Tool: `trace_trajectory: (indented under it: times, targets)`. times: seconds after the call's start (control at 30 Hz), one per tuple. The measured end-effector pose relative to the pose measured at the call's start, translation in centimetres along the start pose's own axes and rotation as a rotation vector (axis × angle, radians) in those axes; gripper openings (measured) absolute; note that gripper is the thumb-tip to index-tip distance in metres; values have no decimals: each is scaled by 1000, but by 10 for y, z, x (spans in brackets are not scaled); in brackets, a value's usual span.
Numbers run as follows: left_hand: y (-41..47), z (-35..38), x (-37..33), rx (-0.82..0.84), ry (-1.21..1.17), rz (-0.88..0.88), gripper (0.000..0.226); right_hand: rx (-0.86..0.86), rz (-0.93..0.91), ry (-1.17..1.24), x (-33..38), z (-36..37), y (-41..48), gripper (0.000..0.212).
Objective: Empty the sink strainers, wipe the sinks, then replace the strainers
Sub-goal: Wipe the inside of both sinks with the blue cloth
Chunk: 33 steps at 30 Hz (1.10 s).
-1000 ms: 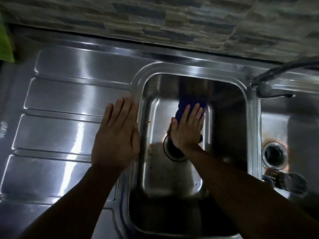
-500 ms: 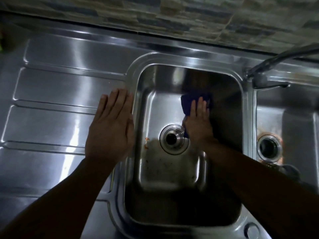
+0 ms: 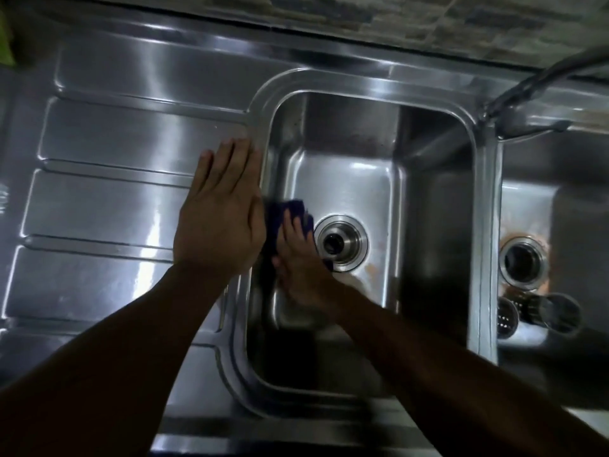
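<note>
Pressing a dark blue cloth (image 3: 290, 211) onto the floor of the left basin (image 3: 362, 179), the right hand (image 3: 301, 268) lies palm down with its fingers straight and close together on top of the cloth. No finger curls round the cloth. The cloth lies near the basin's left wall, just beside the open drain (image 3: 341, 243).

The left hand (image 3: 220, 212) rests flat on the ribbed drainboard (image 3: 99, 199), with its fingers straight and pressed together and its inner edge at the basin rim.

The right basin (image 3: 527, 199) shows orange staining around its own drain (image 3: 524, 262). A perforated strainer (image 3: 507, 317) lies on that basin's floor, near the drain. A second round metal piece (image 3: 560, 313) lies just beside it and is too blurred to identify. The tap (image 3: 534, 80) stands behind the divider between the two basins.
</note>
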<state>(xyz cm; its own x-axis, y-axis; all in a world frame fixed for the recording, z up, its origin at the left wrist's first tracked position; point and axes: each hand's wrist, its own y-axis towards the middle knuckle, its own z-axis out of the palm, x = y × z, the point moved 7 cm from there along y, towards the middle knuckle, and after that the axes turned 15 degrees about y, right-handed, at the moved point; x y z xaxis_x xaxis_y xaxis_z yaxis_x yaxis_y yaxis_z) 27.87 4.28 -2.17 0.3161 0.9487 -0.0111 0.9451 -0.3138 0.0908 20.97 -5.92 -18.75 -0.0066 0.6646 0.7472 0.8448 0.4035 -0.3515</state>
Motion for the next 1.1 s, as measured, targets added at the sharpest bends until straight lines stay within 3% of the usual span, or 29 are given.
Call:
trace_trajectory:
  times: [0.1,0.2,0.33,0.5,0.63,0.8,0.93,1.03,1.1]
  targets:
    - [0,-2,-1,14,10,-1,57,302,-55,-53,-2,36,-64,73]
    - [0,-3,-1,19,18,3,57,437,-143,-100,-7,39,-92,78]
    - [0,-2,-2,39,8,-2,58,270,-196,-364,-10,28,-76,73]
    - [-1,-3,-1,18,-15,3,58,-10,-89,-313,-10,-30,5,70]
    - [-1,-3,0,19,-35,5,58,-55,205,-366,-56,-100,48,76]
    - [-1,-4,0,5,-30,2,57,-128,461,-378,-102,-127,-25,75]
    - [-1,-2,0,9,-16,4,57,29,526,-296,-93,-77,-99,67]
    - [-1,-4,-1,-4,-3,7,57,214,318,-493,-69,-46,-139,69]
    - [-1,-4,-2,-8,4,6,57,472,128,-524,-64,-18,-147,69]
